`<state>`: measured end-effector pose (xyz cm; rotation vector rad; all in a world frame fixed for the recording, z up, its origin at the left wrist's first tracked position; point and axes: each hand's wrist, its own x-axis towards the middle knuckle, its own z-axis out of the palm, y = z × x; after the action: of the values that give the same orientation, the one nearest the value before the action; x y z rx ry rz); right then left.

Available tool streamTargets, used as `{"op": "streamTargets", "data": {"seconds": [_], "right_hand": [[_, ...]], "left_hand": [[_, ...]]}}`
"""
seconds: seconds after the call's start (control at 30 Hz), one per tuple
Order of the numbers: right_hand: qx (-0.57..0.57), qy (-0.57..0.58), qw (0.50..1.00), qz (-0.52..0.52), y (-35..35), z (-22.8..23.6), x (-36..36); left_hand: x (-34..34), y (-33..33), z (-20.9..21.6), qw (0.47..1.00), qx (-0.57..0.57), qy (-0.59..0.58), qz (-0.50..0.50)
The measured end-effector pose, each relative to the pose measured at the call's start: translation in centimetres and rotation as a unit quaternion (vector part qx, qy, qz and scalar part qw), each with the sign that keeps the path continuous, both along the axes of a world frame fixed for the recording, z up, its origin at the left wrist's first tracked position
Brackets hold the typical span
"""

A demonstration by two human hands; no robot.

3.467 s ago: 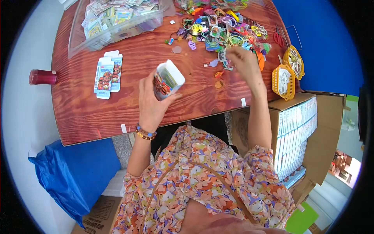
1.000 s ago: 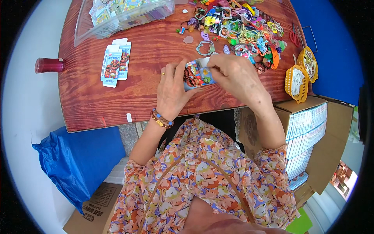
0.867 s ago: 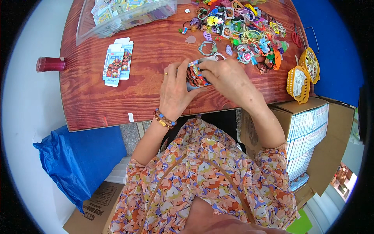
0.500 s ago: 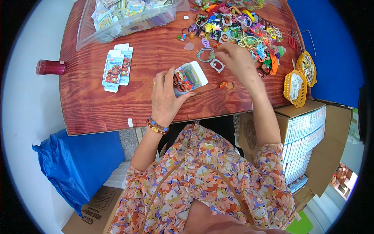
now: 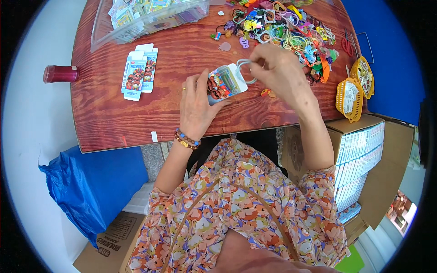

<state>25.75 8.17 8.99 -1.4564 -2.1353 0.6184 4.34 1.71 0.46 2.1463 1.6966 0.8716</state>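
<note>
Above the table's near middle, my left hand [image 5: 195, 107] grips a small printed cardboard box [image 5: 224, 86] between thumb and fingers. The box tilts to the right, its white end flap is up, and a flat packet shows inside. My right hand [image 5: 282, 75] is just right of the box's raised flap. Its thumb and fingertips pinch a pale blue-grey looped cord trinket [image 5: 240, 68], which hangs at the box's open end. Part of the cord is hidden behind the fingers and flap. Beyond my right hand lies a pile of colourful trinkets and cords [image 5: 273, 29].
Two flattened printed boxes [image 5: 134, 79] lie left. A clear plastic tub [image 5: 168, 20] of packets stands at the back left, a red jar [image 5: 61, 73] at the left edge. Scissors [image 5: 347, 48] and yellow baskets [image 5: 349, 100] are on the right; a carton of white boxes [image 5: 357, 159] stands below.
My right hand has picked up the pale cord trinket from the table and carried it left to the box's open end. My left hand still holds the box.
</note>
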Motion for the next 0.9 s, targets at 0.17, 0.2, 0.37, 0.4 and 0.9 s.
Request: {"op": "streamTargets", "data": {"seconds": [0.17, 0.2, 0.37, 0.4, 0.9], "right_hand": [[0.151, -0.192, 0.970, 0.015, -1.1, -1.6, -2.5], [0.150, -0.191, 0.970, 0.016, -1.3, -1.8, -3.0], [0.120, -0.100, 0.984, 0.081, -1.5, -2.8, -3.2], [0.120, -0.100, 0.984, 0.082, -1.6, -2.3, -2.8], [-0.258, 0.213, 0.942, 0.005, -4.0, 2.1, 3.2]], "left_hand": [[1.1, -0.1, 1.1, 1.000, 0.002, 0.014, -0.018], [1.1, -0.1, 1.1, 1.000, 0.005, 0.020, -0.017], [1.1, -0.2, 0.8, 1.000, -0.002, -0.016, -0.006], [1.0, -0.1, 0.7, 1.000, 0.004, -0.020, -0.004], [3.1, 0.5, 0.5, 0.996, -0.023, -0.068, -0.059]]}}
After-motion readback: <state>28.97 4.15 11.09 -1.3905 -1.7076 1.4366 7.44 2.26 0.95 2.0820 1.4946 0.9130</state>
